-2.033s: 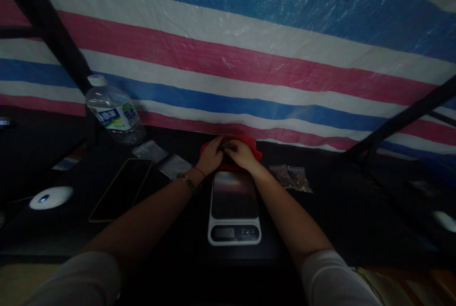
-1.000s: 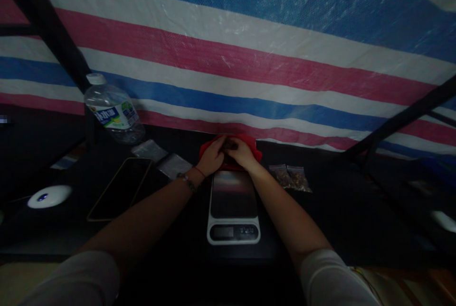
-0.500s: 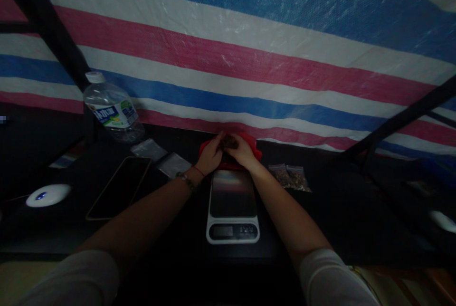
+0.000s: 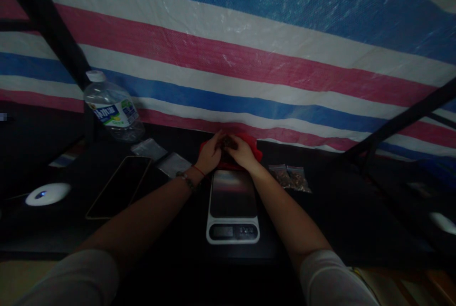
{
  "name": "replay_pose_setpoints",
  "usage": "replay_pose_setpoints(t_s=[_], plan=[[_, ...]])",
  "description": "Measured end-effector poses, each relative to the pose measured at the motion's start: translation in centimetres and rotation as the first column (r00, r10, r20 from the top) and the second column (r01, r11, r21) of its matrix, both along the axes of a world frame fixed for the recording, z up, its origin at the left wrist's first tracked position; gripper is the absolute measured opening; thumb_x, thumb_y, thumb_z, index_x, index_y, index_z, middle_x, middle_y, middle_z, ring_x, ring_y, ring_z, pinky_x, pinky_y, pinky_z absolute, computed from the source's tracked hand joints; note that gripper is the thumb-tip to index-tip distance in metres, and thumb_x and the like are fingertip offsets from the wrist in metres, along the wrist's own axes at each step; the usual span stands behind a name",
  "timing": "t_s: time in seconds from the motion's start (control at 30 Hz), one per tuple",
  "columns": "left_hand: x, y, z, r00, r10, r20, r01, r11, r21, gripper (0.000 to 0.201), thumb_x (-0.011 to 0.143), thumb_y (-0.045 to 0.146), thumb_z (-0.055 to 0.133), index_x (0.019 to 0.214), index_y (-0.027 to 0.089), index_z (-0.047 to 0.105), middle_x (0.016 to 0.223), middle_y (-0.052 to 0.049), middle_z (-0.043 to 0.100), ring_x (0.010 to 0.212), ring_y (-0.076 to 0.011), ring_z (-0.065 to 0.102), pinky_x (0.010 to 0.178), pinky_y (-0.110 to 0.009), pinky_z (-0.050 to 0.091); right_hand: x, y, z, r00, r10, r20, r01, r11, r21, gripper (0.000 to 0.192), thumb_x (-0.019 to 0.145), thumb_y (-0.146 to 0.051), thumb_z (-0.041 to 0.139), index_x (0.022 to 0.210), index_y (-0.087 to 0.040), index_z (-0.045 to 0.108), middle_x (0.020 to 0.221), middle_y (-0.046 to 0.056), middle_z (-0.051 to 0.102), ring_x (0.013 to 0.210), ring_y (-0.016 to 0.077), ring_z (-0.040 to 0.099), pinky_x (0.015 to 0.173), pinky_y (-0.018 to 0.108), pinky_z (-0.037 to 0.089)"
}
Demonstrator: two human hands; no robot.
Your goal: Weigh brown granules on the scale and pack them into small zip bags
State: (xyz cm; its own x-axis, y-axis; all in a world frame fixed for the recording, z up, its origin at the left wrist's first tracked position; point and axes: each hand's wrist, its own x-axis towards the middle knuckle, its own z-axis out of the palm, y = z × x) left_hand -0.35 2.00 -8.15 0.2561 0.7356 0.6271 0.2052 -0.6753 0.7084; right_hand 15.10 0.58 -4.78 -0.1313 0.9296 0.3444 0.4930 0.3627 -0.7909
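Left hand (image 4: 210,155) and right hand (image 4: 243,153) meet over the red container (image 4: 253,147) at the table's (image 4: 338,211) far edge, both grips pinching a dark clump (image 4: 228,143); scale (image 4: 233,206) just nearer.

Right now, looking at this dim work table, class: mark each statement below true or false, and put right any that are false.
1. Both hands are together over the red container. True: the left hand and right hand meet there, around a small dark clump.
2. The kitchen scale has a bag lying on its platform. False: the platform is bare.
3. The water bottle stands to the right of the scale. False: it is far left, by the striped tarp.
4. Two small filled bags lie right of the scale. True.
5. A phone lies left of the scale. True.
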Motion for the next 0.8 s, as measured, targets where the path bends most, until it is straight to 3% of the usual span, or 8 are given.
replay_pose_setpoints(t_s=[0.17,0.27,0.4,0.53,0.63,0.7,0.77,0.8], plan=[[0.0,-0.4,0.5,0.995,0.090,-0.049,-0.085,0.992,0.091,0.063,0.078,0.007,0.039,0.141,0.015,0.038,0.132,-0.013,0.057,0.123,-0.0212,0.053,0.107,-0.045,0.041,0.0,0.0,-0.1,0.996,-0.008,0.088,0.005,0.999,0.036,0.052,0.078,-0.011,0.059,0.129,-0.018,0.055,0.128,0.010,0.061,0.119,0.0208,0.056,0.109,0.038,0.038],[-0.2,-1.6,1.7,0.980,0.197,-0.032,-0.186,0.959,0.216,0.050,0.084,0.010,0.037,0.133,0.014,0.045,0.129,-0.013,0.058,0.121,-0.0209,0.053,0.105,-0.046,0.042,-0.1,0.0,-0.2,0.993,-0.005,0.115,0.001,0.999,0.040,0.059,0.078,-0.011,0.059,0.136,-0.015,0.048,0.134,0.013,0.055,0.124,0.0217,0.052,0.110,0.039,0.036],[-0.3,-4.0,5.3,0.975,0.221,0.028,-0.212,0.883,0.418,0.035,0.090,0.015,0.037,0.122,0.017,0.052,0.121,-0.010,0.061,0.115,-0.0201,0.055,0.099,-0.043,0.046,-0.1,-0.2,-0.1,0.996,0.002,0.084,-0.005,0.999,0.045,0.064,0.077,-0.012,0.060,0.138,-0.020,0.044,0.136,0.010,0.054,0.126,0.0215,0.049,0.110,0.040,0.035],[-1.4,-5.3,10.2,0.970,0.238,0.054,-0.233,0.837,0.495,0.027,0.091,0.015,0.038,0.107,0.019,0.060,0.105,-0.007,0.067,0.101,-0.0186,0.061,0.090,-0.038,0.049,-0.1,-0.4,0.2,0.997,0.028,0.072,-0.031,0.999,0.032,0.053,0.075,-0.011,0.063,0.126,-0.020,0.055,0.125,0.008,0.061,0.116,0.0206,0.057,0.105,0.039,0.041],[-3.6,-5.0,12.9,0.968,0.242,-0.070,-0.203,0.914,0.351,0.025,0.088,0.016,0.040,0.093,0.017,0.064,0.087,-0.004,0.069,0.082,-0.0166,0.064,0.078,-0.032,0.052,-0.1,-0.6,0.4,0.995,0.057,0.082,-0.056,0.998,-0.011,0.043,0.072,-0.009,0.065,0.113,-0.017,0.060,0.112,0.007,0.066,0.103,0.0192,0.062,0.095,0.035,0.048],[-5.5,-4.8,13.5,0.941,0.189,-0.280,-0.149,0.976,0.160,0.025,0.085,0.023,0.045,0.098,0.016,0.066,0.090,-0.004,0.070,0.083,-0.0183,0.064,0.079,-0.032,0.052,0.0,-0.8,0.7,0.992,0.065,0.106,-0.062,0.997,-0.036,0.038,0.070,-0.010,0.066,0.108,-0.016,0.061,0.106,0.006,0.068,0.096,0.0182,0.064,0.089,0.033,0.050],[-7.4,-5.1,13.1,0.857,0.008,-0.515,-0.058,0.995,-0.080,0.029,0.083,0.029,0.048,0.104,0.019,0.066,0.097,-0.003,0.071,0.086,-0.0184,0.065,0.078,-0.030,0.052,0.1,-1.2,1.4,0.986,0.049,0.159,-0.042,0.998,-0.050,0.036,0.069,-0.012,0.068,0.105,-0.016,0.062,0.102,0.006,0.068,0.092,0.0179,0.064,0.084,0.032,0.050],[-8.3,-5.5,12.6,0.784,-0.117,-0.610,-0.020,0.977,-0.212,0.029,0.083,0.032,0.048,0.103,0.020,0.066,0.097,-0.002,0.071,0.085,-0.0179,0.066,0.077,-0.028,0.051,0.1,-1.5,1.9,0.980,0.038,0.196,-0.028,0.998,-0.056,0.036,0.069,-0.014,0.069,0.104,-0.016,0.062,0.101,0.006,0.068,0.090,0.0180,0.064,0.083,0.032,0.050]])
